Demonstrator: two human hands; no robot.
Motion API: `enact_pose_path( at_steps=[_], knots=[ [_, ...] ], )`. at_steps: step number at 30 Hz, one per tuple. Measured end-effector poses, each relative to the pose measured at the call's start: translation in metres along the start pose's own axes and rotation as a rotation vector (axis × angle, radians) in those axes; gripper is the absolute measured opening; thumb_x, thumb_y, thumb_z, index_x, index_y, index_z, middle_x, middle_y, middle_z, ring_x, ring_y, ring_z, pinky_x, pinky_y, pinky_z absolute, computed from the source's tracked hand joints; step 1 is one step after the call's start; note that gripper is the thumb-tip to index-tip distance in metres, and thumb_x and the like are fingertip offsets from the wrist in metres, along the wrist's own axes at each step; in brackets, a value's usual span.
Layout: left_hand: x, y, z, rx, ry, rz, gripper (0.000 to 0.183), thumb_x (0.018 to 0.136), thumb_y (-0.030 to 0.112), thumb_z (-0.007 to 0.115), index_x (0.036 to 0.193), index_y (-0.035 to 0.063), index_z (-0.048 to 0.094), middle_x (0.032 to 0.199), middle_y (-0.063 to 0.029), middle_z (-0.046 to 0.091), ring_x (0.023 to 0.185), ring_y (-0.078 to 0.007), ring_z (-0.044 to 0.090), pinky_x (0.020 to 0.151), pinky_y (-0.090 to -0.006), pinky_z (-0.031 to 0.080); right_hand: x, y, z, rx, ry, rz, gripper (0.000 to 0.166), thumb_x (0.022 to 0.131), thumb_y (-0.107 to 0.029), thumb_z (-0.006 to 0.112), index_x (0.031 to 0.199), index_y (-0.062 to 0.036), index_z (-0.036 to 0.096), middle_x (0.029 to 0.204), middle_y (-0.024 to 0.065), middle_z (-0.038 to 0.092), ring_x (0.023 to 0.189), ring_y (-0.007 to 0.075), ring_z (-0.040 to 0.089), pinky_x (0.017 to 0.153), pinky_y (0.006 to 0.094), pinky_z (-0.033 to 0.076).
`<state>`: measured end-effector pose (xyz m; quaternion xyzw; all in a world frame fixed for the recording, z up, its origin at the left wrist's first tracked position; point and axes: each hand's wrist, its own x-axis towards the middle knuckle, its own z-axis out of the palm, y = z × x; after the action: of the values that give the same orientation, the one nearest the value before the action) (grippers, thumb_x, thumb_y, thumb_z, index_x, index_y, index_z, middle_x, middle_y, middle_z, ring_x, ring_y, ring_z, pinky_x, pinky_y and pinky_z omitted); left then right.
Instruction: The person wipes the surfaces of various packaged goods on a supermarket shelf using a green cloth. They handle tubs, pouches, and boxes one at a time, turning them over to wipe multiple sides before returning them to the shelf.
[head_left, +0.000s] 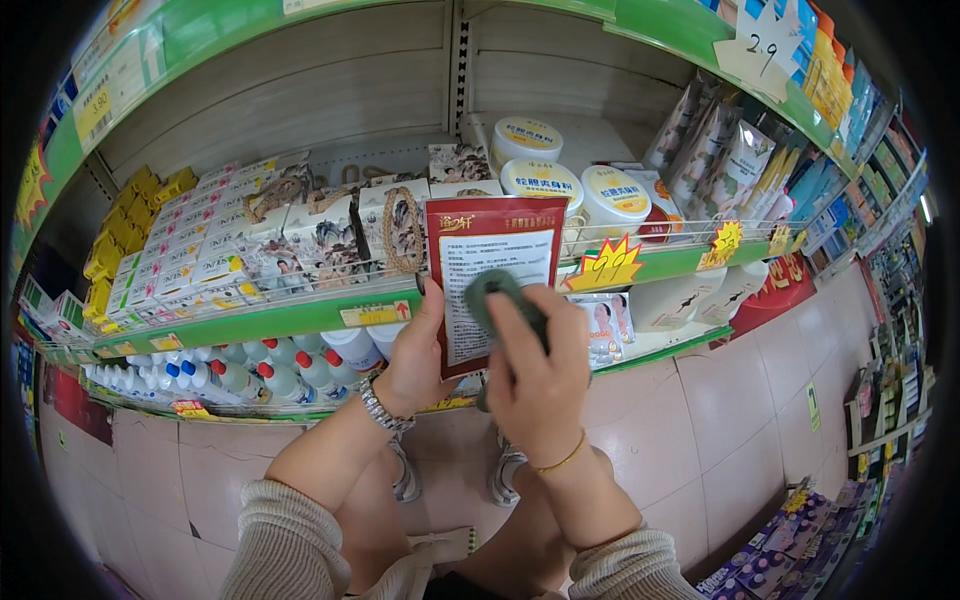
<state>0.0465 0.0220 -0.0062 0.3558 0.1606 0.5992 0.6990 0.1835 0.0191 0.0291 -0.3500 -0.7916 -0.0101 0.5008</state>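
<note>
My left hand (415, 352) grips a flat red-bordered sachet (491, 244) by its left edge, holding it upright in front of the shelf. The sachet's facing side has a white panel covered in small print. In my right hand (546, 375) is a bunched dark green cloth (480, 291), pressed to or just in front of the sachet's lower half; contact is hard to judge because of blur. The fingers and cloth hide part of the printed panel. Behind the sachet are white boxes with rope handles (394, 225) and round white tubs with yellow lids (541, 182).
The green shelf edge (285, 324) has a wire guard and price tags. Small cartons (187, 240) and yellow packs (120, 240) fill its left. Red-capped bottles (285, 380) stand on the lower shelf, above a tiled floor (645, 442). Purple goods (795, 544) lie at lower right.
</note>
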Motion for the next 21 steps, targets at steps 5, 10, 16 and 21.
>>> enact_pose_path(
  at_steps=[5, 10, 16, 21],
  knots=[
    [-0.002, -0.001, -0.003, -0.067, -0.002, -0.051, 0.061, 0.098, 0.052, 0.022, 0.137, 0.0071, 0.035, 0.133, -0.0104, 0.046, 0.123, -0.0229, 0.046, 0.102, -0.0387, 0.039, -0.001, -0.004, 0.003, 0.030, -0.013, -0.015, 0.043, 0.065, 0.006, 0.060, 0.107, -0.0034, 0.062, 0.107, 0.0180, 0.052, 0.092, 0.0340, 0.052, 0.079, 0.0394, 0.043],
    [-0.002, -0.002, 0.001, -0.016, -0.010, -0.032, 0.062, 0.098, 0.050, 0.022, 0.140, 0.0043, 0.029, 0.139, -0.0138, 0.041, 0.125, -0.0260, 0.044, 0.104, -0.0410, 0.037, 0.009, 0.022, -0.002, -0.070, 0.121, 0.023, 0.040, 0.069, 0.004, 0.059, 0.108, -0.0022, 0.061, 0.107, 0.0186, 0.053, 0.090, 0.0349, 0.052, 0.077, 0.0412, 0.044],
    [-0.002, -0.006, -0.002, 0.053, 0.019, -0.051, 0.056, 0.100, 0.043, 0.024, 0.139, 0.0032, 0.030, 0.138, -0.0129, 0.042, 0.124, -0.0247, 0.046, 0.103, -0.0394, 0.038, 0.009, 0.026, -0.003, -0.075, 0.135, 0.060, 0.041, 0.069, 0.005, 0.059, 0.109, -0.0032, 0.061, 0.107, 0.0186, 0.052, 0.095, 0.0347, 0.051, 0.081, 0.0402, 0.043],
    [-0.010, -0.009, -0.003, 0.374, 0.112, -0.221, 0.054, 0.100, 0.044, 0.024, 0.139, 0.0072, 0.032, 0.135, -0.0106, 0.045, 0.121, -0.0211, 0.048, 0.102, -0.0358, 0.038, 0.000, -0.003, 0.007, 0.041, 0.023, -0.012, 0.042, 0.070, 0.006, 0.059, 0.110, -0.0036, 0.061, 0.109, 0.0188, 0.052, 0.098, 0.0345, 0.051, 0.084, 0.0399, 0.042]
  ],
)
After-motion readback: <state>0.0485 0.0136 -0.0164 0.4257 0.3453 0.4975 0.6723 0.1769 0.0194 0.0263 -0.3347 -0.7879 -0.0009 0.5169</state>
